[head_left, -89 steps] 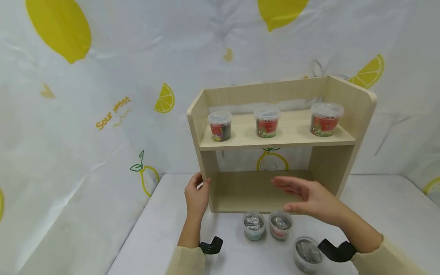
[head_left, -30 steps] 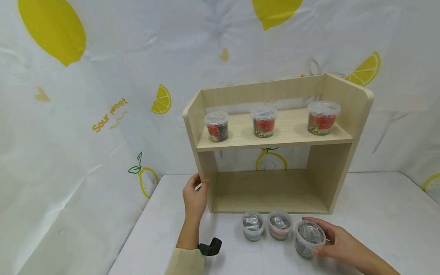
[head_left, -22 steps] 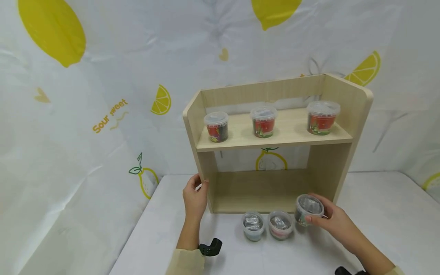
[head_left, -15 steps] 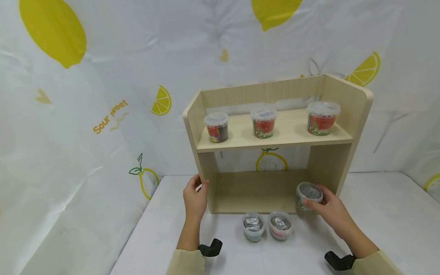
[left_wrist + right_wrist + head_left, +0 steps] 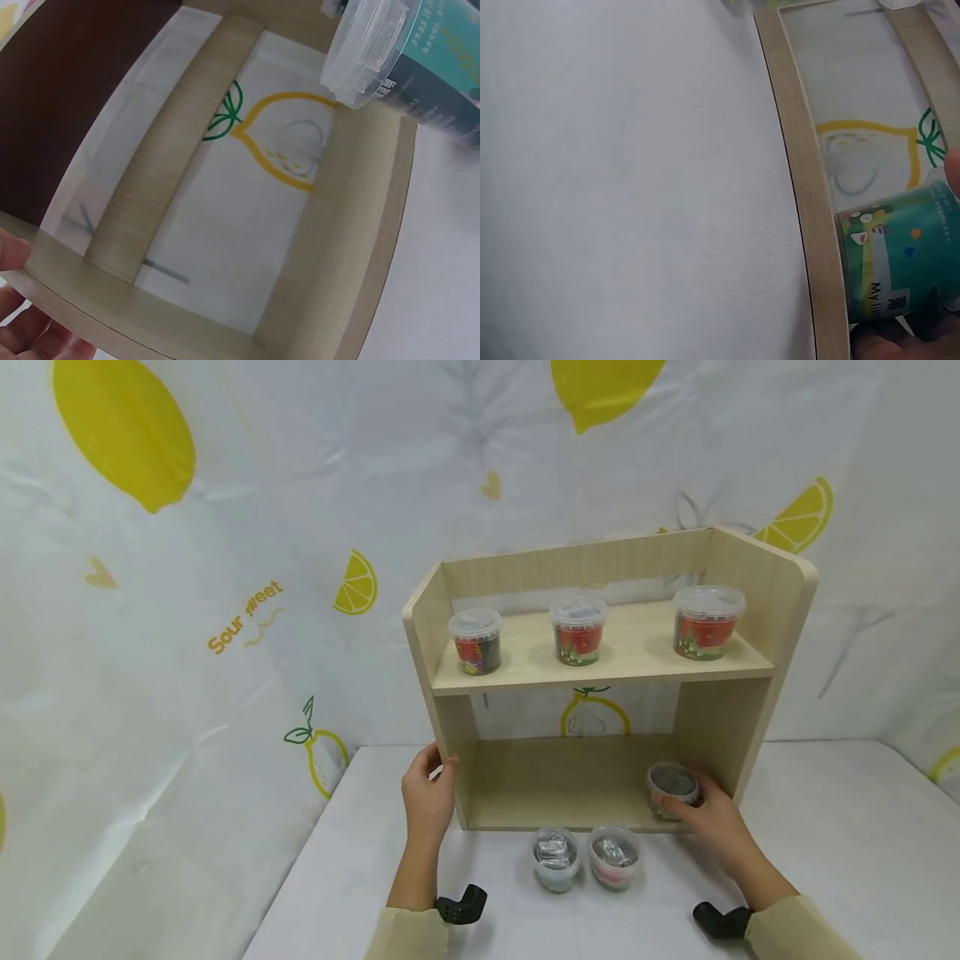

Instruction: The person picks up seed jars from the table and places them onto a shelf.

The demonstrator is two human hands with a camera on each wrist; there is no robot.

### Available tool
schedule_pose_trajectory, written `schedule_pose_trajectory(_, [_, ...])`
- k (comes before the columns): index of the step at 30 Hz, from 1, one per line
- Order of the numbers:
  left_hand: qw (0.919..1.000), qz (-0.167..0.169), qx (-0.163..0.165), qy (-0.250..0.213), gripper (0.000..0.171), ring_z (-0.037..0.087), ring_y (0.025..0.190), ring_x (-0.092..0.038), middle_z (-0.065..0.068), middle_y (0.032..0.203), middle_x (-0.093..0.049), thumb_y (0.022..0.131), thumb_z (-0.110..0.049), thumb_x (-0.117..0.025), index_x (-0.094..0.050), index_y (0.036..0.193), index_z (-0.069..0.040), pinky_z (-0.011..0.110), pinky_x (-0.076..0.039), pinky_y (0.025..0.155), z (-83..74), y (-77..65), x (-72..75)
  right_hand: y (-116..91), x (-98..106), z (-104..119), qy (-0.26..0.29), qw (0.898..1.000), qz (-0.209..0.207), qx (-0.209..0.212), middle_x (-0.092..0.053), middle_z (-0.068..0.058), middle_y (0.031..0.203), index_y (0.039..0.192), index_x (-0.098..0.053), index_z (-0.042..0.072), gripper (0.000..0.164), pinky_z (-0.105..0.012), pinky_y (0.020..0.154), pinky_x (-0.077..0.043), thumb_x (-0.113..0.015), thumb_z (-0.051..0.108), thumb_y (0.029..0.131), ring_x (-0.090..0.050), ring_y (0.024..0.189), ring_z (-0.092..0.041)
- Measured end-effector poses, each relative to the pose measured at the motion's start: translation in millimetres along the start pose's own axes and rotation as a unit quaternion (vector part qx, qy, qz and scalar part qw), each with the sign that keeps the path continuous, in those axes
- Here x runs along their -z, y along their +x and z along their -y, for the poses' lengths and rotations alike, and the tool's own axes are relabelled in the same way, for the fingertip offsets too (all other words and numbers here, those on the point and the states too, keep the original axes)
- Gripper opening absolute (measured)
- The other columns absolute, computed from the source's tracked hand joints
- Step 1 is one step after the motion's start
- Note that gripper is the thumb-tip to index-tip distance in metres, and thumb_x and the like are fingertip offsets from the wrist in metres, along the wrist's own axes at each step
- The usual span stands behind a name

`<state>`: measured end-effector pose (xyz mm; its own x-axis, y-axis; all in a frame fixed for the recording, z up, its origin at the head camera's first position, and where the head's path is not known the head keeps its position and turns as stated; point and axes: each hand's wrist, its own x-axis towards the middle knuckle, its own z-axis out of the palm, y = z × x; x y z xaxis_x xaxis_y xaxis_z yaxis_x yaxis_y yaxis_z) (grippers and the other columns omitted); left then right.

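A small two-tier wooden shelf [image 5: 600,681] stands on the white table. My left hand [image 5: 429,793] grips the front edge of its left side panel, thumb on one face and fingers on the other, as the left wrist view shows. In the lower compartment, near the right panel, my right hand [image 5: 716,827] holds a lidded plastic tub [image 5: 672,783] by its side. The tub is upright, and its teal printed label [image 5: 900,251] shows in the right wrist view, at the shelf board's front edge [image 5: 802,172].
Two clear tubs, one bluish [image 5: 556,860] and one pinkish [image 5: 615,858], stand before the shelf. On the upper tier are three lidded tubs with red labels: left [image 5: 477,643], middle [image 5: 579,631] and right [image 5: 707,625]. A lemon-printed sheet [image 5: 300,485] hangs behind.
My right hand took hold of the third tub on the table, lifted it forward and brought it onto the lower board at the right. My left hand stays on the side panel.
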<state>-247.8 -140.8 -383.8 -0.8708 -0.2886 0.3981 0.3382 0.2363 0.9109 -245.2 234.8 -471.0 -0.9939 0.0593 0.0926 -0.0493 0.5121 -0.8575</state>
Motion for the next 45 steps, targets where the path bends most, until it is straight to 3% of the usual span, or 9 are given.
schedule_pose_trajectory(7, [1.0000,-0.002,0.001,-0.010,0.028,0.031,0.105,-0.065,0.022,0.107,-0.068,0.090,0.001,-0.063,-0.064,0.117,0.008,0.042,-0.056,0.091,-2.1,-1.3,-0.4,-1.4,-3.2,-3.3,0.000,1.000,-0.010,-0.004,-0.033,-0.036,0.146,0.152,-0.018,-0.006,0.092,-0.066,0.107,-0.030,-0.066,0.044,0.092,-0.030,0.136,-0.053])
schedule_pose_trajectory(24, [0.9998,0.010,0.011,-0.014,0.032,0.033,0.110,-0.063,0.027,0.114,-0.065,0.092,-0.001,-0.062,-0.061,0.121,0.011,0.047,-0.054,0.096,-5.5,-2.4,0.3,-2.1,-3.1,-3.3,0.015,1.000,-0.015,-0.011,-0.032,-0.035,0.147,0.152,-0.016,-0.007,0.093,-0.064,0.110,-0.030,-0.067,0.042,0.092,-0.028,0.139,-0.051])
schedule_pose_trajectory(25, [0.9998,0.008,0.009,-0.013,0.031,0.031,0.109,-0.063,0.025,0.113,-0.066,0.092,-0.002,-0.063,-0.062,0.121,0.009,0.045,-0.054,0.095,-0.4,-1.0,-0.4,-2.3,-3.1,-3.3,0.016,1.000,-0.015,-0.012,-0.031,-0.035,0.148,0.152,-0.016,-0.007,0.093,-0.064,0.110,-0.030,-0.067,0.042,0.092,-0.028,0.139,-0.051])
schedule_pose_trajectory(31, [0.9999,0.003,0.002,-0.010,0.031,0.032,0.108,-0.064,0.025,0.112,-0.067,0.092,-0.001,-0.063,-0.062,0.121,0.009,0.045,-0.055,0.094,7.0,-0.2,-2.0,-7.5,-2.4,-2.2,0.048,0.998,0.006,-0.037,-0.020,-0.036,0.154,0.154,-0.005,-0.006,0.101,-0.065,0.112,-0.025,-0.068,0.041,0.091,-0.018,0.143,-0.054])
schedule_pose_trajectory(38, [0.9999,0.011,0.003,-0.008,0.030,0.031,0.108,-0.064,0.024,0.111,-0.067,0.091,-0.001,-0.063,-0.063,0.120,0.009,0.044,-0.055,0.093,-2.7,-2.9,0.6,-19.7,5.6,11.1,0.041,0.997,0.021,-0.066,-0.004,-0.034,0.158,0.155,0.004,-0.003,0.107,-0.066,0.114,-0.017,-0.067,0.045,0.091,-0.007,0.144,-0.054])
schedule_pose_trajectory(44, [1.0000,0.005,-0.001,-0.003,0.028,0.031,0.106,-0.065,0.022,0.109,-0.068,0.091,0.000,-0.063,-0.064,0.118,0.008,0.044,-0.056,0.092,-1.6,-1.8,1.4,-32.2,10.9,37.6,0.045,0.998,-0.032,-0.007,-0.009,-0.029,0.161,0.156,-0.001,-0.001,0.101,-0.064,0.112,-0.023,-0.066,0.043,0.093,-0.013,0.145,-0.051])
schedule_pose_trajectory(45, [1.0000,0.006,-0.001,-0.002,0.028,0.031,0.106,-0.065,0.023,0.110,-0.068,0.091,0.000,-0.063,-0.064,0.118,0.008,0.045,-0.056,0.092,-1.2,-1.7,1.6,-34.2,10.1,41.7,0.045,0.998,-0.039,0.009,-0.012,-0.028,0.161,0.156,-0.003,0.000,0.099,-0.055,0.115,-0.026,-0.066,0.042,0.093,-0.015,0.145,-0.051])
